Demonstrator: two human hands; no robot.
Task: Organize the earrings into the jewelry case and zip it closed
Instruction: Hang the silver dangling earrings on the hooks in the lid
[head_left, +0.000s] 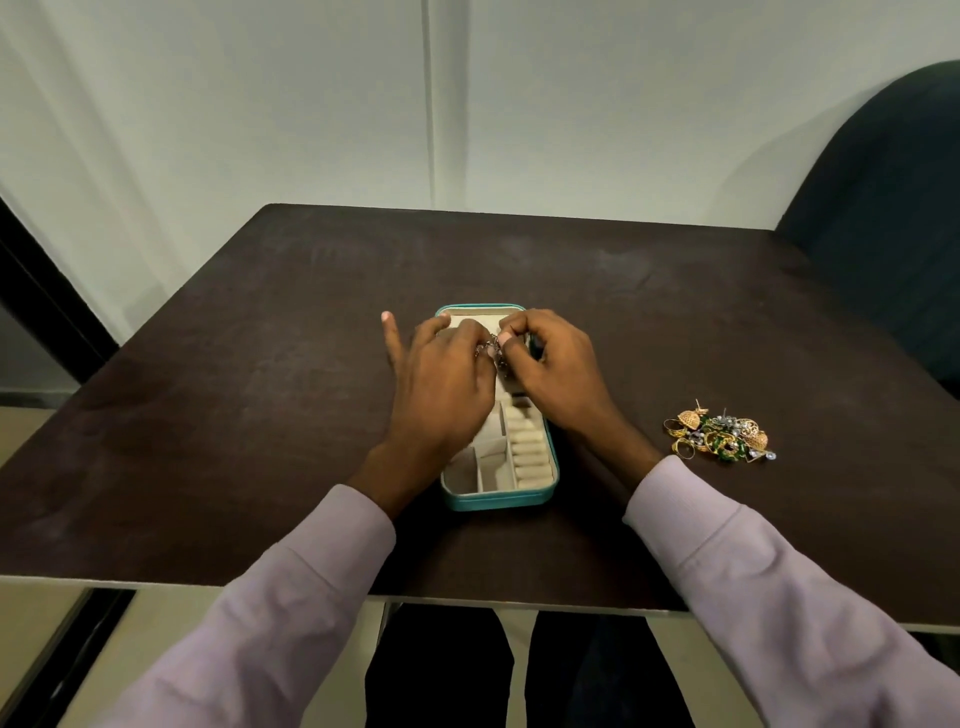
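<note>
A teal jewelry case (498, 501) lies open on the dark table, its cream lining split into compartments and ring rolls. Both my hands hover over its far half. My left hand (441, 384) and my right hand (556, 369) pinch a small silvery earring (491, 345) between their fingertips, above the lid part of the case. My left index finger sticks out to the left. A heap of gold, green and silver earrings (719, 431) lies on the table to the right of the case.
The dark brown table (260, 364) ends at a near edge just past my forearms. A dark green chair back (883, 234) stands at the far right corner. A pale wall runs behind the table.
</note>
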